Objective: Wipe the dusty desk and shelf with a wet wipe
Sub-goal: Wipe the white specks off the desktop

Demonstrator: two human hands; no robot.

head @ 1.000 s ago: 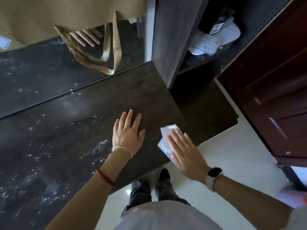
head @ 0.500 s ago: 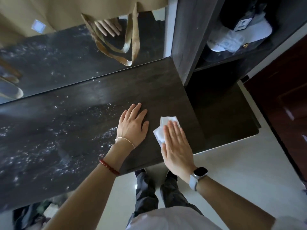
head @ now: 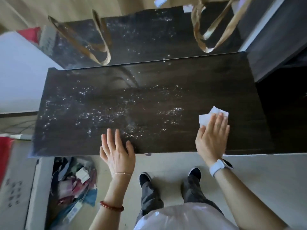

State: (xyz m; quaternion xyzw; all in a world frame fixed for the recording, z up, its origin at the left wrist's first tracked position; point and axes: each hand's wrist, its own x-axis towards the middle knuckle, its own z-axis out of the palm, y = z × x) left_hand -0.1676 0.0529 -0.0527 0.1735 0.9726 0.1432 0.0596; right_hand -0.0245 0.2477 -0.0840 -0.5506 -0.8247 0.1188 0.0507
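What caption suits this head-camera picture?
Right hand presses a wet wipe on the dusty desk; left hand rests flat.

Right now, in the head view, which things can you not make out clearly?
- Wet wipe: the right hand lies flat on it and hides most of it; only its far corners show.
- Desk: the picture's right edge cuts off its right end.
- Shelf: cut off at the top right edge; its contents are out of view.
- Box on the floor: its print is blurred.

Dark wood-grain desk point(head: 149, 90) looks glossy under white dust; the wet wipe point(head: 206, 118) is soft, matt white.
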